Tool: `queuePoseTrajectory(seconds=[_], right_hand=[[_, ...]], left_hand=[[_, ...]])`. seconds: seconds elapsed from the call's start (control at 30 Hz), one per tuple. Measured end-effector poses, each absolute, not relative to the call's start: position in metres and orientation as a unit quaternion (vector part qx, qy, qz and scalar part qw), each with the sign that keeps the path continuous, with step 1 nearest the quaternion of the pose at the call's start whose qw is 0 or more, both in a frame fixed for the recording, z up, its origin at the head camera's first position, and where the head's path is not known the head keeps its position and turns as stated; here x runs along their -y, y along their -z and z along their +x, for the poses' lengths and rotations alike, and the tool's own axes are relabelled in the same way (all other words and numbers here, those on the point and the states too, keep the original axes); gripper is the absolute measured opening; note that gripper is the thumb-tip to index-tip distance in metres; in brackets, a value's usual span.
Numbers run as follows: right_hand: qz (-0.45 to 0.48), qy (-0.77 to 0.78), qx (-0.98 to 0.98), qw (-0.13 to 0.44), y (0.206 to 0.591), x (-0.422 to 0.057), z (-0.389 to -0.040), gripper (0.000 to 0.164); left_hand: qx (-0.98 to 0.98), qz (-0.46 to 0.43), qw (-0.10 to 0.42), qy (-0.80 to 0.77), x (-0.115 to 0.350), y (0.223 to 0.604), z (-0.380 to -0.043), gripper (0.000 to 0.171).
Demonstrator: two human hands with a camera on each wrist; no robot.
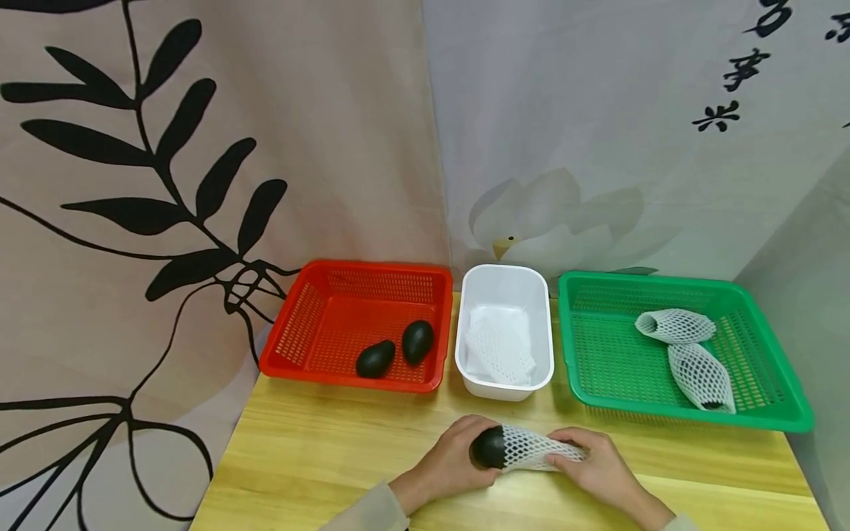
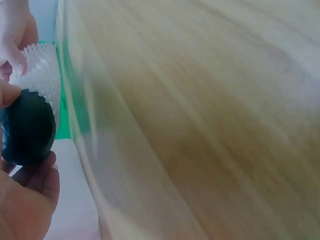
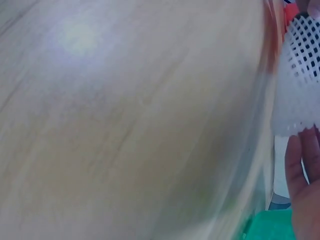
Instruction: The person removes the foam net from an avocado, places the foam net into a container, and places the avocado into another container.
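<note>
My left hand (image 1: 454, 459) grips a dark avocado (image 1: 488, 448) at its bare end, over the front of the table. A white foam net sleeve (image 1: 527, 448) covers the avocado's other end and tapers off to the right. At that narrow far end, my right hand (image 1: 603, 466) pinches the net between thumb and fingers. In the left wrist view, the avocado (image 2: 31, 127) shows its smooth dark skin below the net's scalloped edge. The right wrist view has the net (image 3: 300, 95) stretched wide at the avocado and plain white near my fingers.
A red basket (image 1: 312, 324) at the back left holds two avocados (image 1: 417, 342). In the middle, a white bin (image 1: 505, 284) contains flat foam nets (image 1: 501, 350). The green basket (image 1: 604, 369) on the right holds two netted pieces (image 1: 700, 376). Behind them hangs a printed curtain (image 1: 358, 133).
</note>
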State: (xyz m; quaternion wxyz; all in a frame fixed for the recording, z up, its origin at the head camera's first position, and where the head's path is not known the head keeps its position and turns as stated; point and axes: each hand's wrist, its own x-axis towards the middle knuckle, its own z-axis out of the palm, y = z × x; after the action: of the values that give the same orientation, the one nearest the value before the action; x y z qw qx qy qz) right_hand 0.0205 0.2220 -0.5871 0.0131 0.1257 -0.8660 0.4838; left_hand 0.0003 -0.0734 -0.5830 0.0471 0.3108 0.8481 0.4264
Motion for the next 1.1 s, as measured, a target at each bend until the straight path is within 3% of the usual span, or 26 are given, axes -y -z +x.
queuePoseTrajectory(seconds=[0.4, 1.1], right_hand=[[0.085, -0.49, 0.867, 0.027, 0.57, -0.224, 0.025, 0.029], [0.092, -0.532, 0.838, 0.075, 0.533, -0.218, 0.016, 0.032]], left_hand=[[-0.848, 0.308, 0.014, -0.432, 0.087, 0.571, 0.002, 0.07], [-0.827, 0.301, -0.129, -0.457, 0.121, 0.54, -0.011, 0.076]])
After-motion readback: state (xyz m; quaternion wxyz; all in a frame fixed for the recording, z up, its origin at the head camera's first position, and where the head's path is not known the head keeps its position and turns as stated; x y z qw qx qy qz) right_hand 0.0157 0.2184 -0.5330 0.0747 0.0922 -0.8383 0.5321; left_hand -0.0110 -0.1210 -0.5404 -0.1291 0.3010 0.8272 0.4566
